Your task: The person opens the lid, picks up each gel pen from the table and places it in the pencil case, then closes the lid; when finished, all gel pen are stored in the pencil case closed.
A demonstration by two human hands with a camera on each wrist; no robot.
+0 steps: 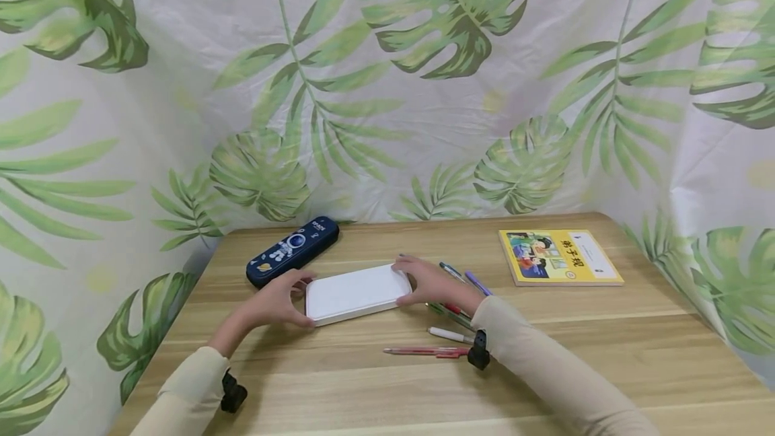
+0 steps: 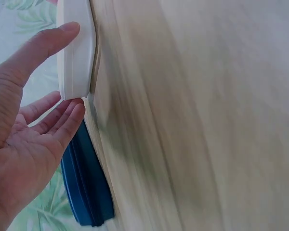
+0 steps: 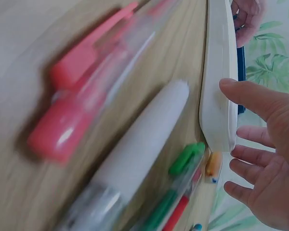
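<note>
Head view: On the table [image 1: 315, 389], nearer its left edge than its right, a white box [image 1: 357, 293] lies flat between two hands. The left hand [image 1: 280, 298] grasps its left end, and the right hand [image 1: 432, 284] grasps its right end. A dark blue pencil case [image 1: 293, 251] slants near the table's far left corner; a yellow book [image 1: 558, 258] lies by the far right corner. Toward the right edge from the box are several pens, including a purple pen [image 1: 478, 282], a white pen [image 1: 448, 335] and a red pen [image 1: 418, 351].

Left wrist view: The thumb presses the box's long side and fingertips touch its end; the pencil case shows beyond.

Right wrist view: The grip matches, thumb on the side, fingers about the end. A green pen [image 3: 161, 209] lies near the box.
</note>
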